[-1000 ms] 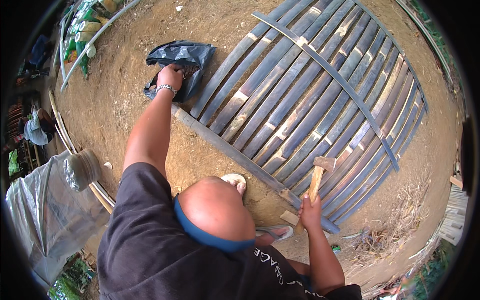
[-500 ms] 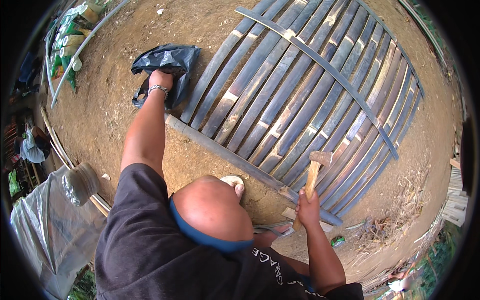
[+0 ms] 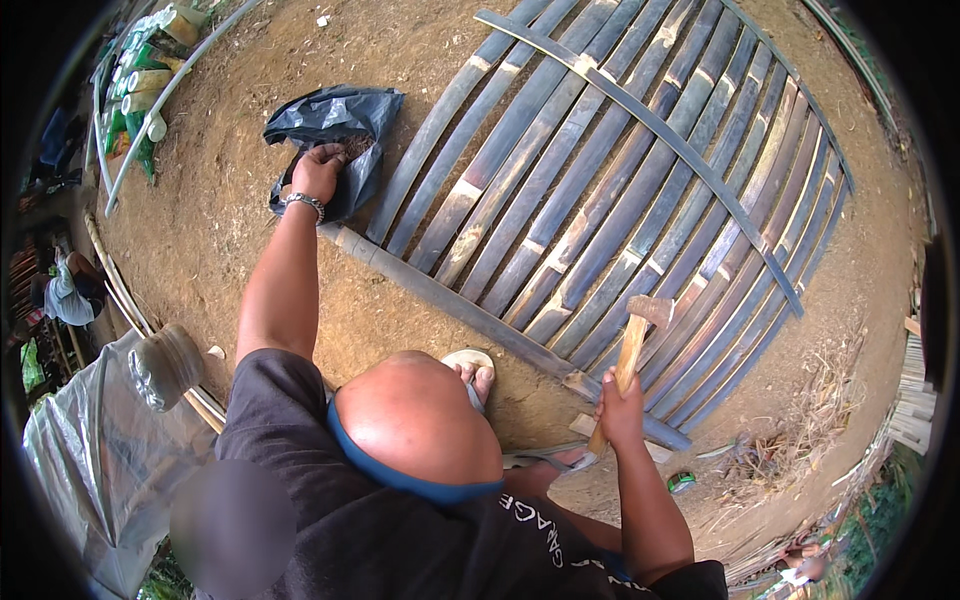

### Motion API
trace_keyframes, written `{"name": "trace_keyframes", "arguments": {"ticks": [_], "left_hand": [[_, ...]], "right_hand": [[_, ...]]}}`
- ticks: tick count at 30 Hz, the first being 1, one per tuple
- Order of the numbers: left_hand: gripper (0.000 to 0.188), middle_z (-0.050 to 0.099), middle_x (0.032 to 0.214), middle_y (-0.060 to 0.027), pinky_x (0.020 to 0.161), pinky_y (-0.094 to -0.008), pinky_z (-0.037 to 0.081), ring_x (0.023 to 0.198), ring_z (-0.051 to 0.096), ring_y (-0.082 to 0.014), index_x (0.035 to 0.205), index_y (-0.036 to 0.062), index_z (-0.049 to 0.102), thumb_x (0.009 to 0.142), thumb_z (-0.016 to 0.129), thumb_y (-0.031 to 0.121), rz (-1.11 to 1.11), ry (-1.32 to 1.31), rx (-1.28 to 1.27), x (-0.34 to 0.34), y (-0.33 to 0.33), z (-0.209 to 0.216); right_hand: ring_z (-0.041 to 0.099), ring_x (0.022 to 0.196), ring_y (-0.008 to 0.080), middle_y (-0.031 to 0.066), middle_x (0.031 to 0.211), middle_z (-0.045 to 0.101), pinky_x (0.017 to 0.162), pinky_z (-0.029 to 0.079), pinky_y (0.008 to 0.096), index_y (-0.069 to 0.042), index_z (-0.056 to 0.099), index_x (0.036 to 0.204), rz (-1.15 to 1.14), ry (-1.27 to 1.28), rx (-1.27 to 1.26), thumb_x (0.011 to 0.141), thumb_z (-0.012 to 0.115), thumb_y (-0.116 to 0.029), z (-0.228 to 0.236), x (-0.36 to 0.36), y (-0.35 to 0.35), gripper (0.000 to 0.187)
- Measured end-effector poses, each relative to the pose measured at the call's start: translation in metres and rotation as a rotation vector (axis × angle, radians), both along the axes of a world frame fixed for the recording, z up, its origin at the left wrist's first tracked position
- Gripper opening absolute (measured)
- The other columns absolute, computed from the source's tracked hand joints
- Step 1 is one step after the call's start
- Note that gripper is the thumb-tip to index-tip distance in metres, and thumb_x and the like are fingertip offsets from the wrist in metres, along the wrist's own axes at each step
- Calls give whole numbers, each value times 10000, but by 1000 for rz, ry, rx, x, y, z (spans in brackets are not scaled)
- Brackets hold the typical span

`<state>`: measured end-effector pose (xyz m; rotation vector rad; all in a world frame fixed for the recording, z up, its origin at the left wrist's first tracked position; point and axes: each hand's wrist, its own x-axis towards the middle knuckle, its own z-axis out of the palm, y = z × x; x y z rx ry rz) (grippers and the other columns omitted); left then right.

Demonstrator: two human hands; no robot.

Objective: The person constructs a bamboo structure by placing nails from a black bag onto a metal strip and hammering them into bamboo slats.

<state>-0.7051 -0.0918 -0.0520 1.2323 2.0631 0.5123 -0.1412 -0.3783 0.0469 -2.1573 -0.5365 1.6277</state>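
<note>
Just drew the left grip (image 3: 318,174) back a little from inside the black plastic bag (image 3: 342,112), compared with half a second ago, baring more of the small brown pieces (image 3: 357,147) within. Now resting curled at the edge of those pieces, in the mouth of the bag. Cannot tell whether pinching one or only touching. Judging by so shallow a reach, probably picking among the contents rather than digging deep.

Holding the hammer (image 3: 631,352) in the right grip (image 3: 621,405), wrapped closed around the wooden handle, head up and out over the slatted bamboo panel (image 3: 629,258), toward its near right corner. Hardly shifted over the same span, so not being swung; seemingly just kept at the ready during the work at the bag.

On the bare ground (image 3: 360,300): bag at the near left corner of the panel, by the end of the near-edge pole (image 3: 470,315); across the slats, a single long strip (image 3: 690,160); by the pole's right end, a pale wood piece (image 3: 585,425).
</note>
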Motion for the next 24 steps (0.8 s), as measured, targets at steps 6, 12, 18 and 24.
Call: {"name": "trace_keyframes", "arguments": {"ticks": [6, 12, 18, 24], "left_hand": [[241, 783, 962, -72, 797, -295, 531, 843, 713, -153, 1053, 72, 789, 895, 764, 252, 33, 120, -9, 9, 0, 17], [222, 775, 937, -98, 772, -328, 547, 819, 721, -186, 945, 34, 788, 883, 758, 245, 57, 113, 77, 4, -5, 10], [179, 750, 981, -102, 698, -281, 586, 895, 744, -199, 1081, -24, 698, 945, 714, 91, 296, -321, 114, -39, -10, -25], [273, 741, 970, -91, 697, -273, 578, 833, 722, -182, 1150, -31, 702, 934, 748, 128, 335, -219, 94, -29, -3, -17]], "right_hand": [[501, 505, 100, 18, 678, 521, 452, 432, 284, -32, 524, 1216, 33, 28, -11, 1026, 624, -249, 2, -5, 16, 306], [638, 648, 222, 115, 789, 638, 603, 509, 388, -10, 568, 1208, 131, -46, -43, 996, 657, -329, -4, 0, 12, 393], [686, 906, 433, 262, 967, 685, 793, 519, 484, 18, 561, 1201, 303, -138, 19, 969, 658, -395, 8, 3, 26, 483], [680, 882, 421, 268, 946, 675, 778, 516, 477, 34, 545, 1200, 314, -132, 5, 968, 657, -410, 5, 6, 22, 513]]}}
